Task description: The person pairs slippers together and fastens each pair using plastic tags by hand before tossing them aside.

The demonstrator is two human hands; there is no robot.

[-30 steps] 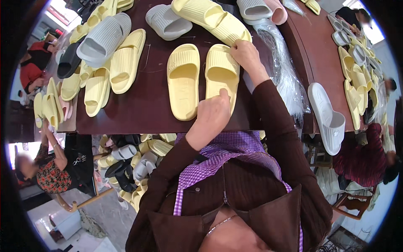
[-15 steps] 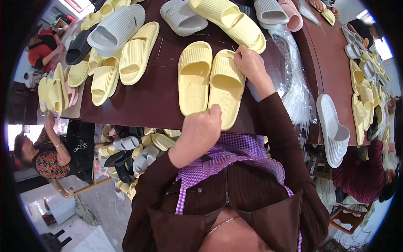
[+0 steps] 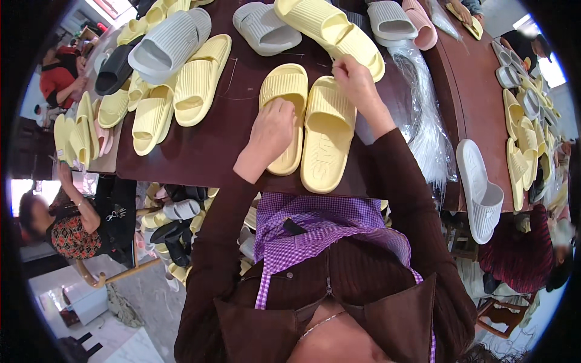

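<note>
Two yellow slide slippers lie side by side before me, toes pointing away: the left slipper [image 3: 284,163] and the right slipper [image 3: 327,160]. My left hand [image 3: 272,133] rests over the left slipper, its curled fingers at the strap's opening. Whatever those fingers hold is hidden. Next to the right slipper's strap, my right hand [image 3: 360,91] is closed in a pinch, its fingertips close to another yellow slipper [image 3: 357,51] beyond. I cannot make out anything between them. Fine clear strands [image 3: 233,75] lie on the dark red table [image 3: 200,151].
Yellow and grey slippers [image 3: 169,51] pile up at the left. A bundle of clear plastic strands [image 3: 423,121] lies on the right. A grey slipper [image 3: 481,187] sits at the right table's edge. Other people work at both sides; more slippers [image 3: 181,212] lie below the table.
My left hand has moved up and left, from the right slipper's heel onto the left slipper. My right hand has shifted slightly up. Both slippers have slid slightly toward me.
</note>
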